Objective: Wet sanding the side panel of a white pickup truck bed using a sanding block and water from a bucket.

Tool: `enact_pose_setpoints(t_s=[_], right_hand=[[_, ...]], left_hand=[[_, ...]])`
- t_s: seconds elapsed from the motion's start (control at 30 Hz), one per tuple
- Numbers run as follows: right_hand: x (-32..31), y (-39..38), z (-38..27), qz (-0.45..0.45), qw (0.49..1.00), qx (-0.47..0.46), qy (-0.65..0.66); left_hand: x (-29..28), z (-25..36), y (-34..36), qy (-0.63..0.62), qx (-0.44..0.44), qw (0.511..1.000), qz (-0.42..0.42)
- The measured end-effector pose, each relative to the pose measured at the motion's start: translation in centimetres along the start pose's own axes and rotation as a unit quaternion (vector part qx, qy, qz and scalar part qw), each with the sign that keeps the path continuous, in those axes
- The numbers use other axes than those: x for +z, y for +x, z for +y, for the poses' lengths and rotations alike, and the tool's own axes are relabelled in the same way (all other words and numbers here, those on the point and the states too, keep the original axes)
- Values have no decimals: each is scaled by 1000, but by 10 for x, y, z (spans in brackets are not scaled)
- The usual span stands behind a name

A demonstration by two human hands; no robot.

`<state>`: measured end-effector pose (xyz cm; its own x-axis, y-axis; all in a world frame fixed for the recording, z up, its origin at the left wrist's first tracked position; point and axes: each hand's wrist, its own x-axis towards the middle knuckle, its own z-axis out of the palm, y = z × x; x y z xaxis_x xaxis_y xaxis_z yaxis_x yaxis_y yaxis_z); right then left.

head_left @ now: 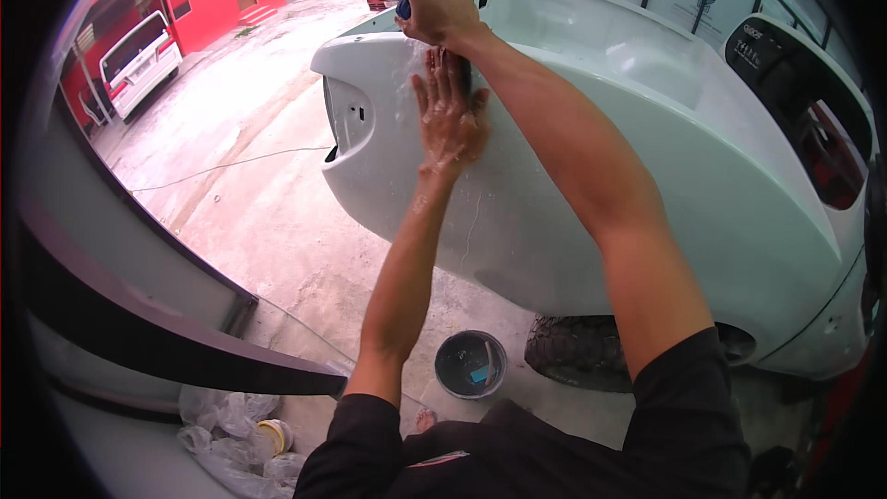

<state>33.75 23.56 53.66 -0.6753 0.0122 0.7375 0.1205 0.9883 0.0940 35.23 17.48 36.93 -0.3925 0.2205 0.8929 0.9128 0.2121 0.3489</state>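
Note:
My left hand lies flat against the pale truck bed side panel, fingers stretched upward, wet with water. Above it, at the bed's top edge, my right hand is closed around a small dark blue thing. Only the rounded end of that thing shows; the rest is hidden in the fist. Water splashes and trickles down the panel around my left fingers. A dark patch sits beside those fingers, under my right wrist; I cannot tell whether it is an object or shadow.
A dark bucket with a light blue piece inside stands below, near the truck's tyre. Crumpled clear plastic and a small tub lie at lower left. A dark metal beam crosses the left side.

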Motion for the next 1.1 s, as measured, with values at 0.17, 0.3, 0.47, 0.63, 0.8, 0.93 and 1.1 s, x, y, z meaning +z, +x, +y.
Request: enact_pose_setpoints(t_s=[0.17,0.3,0.47,0.63,0.8,0.93,1.1], right_hand=[[-41,-43,37,46,998,53,-6],[-70,-101,81,62,992,107,-30],[-127,-150,107,45,985,156,-57],[-138,-160,120,12,982,162,-99],[-124,-152,104,19,973,179,-144],[-136,-156,117,-2,968,215,-131],[-116,-152,116,7,962,231,-147]], left_hand=[[-18,-11,36,-6,-100,994,-43],[-2,9,-4,15,38,998,-47],[-26,-23,47,34,-124,991,-31],[-18,11,8,46,116,985,-122],[-13,-5,23,-2,-66,998,-24],[-16,10,7,50,108,990,-77],[-7,7,35,9,-111,993,-33]])
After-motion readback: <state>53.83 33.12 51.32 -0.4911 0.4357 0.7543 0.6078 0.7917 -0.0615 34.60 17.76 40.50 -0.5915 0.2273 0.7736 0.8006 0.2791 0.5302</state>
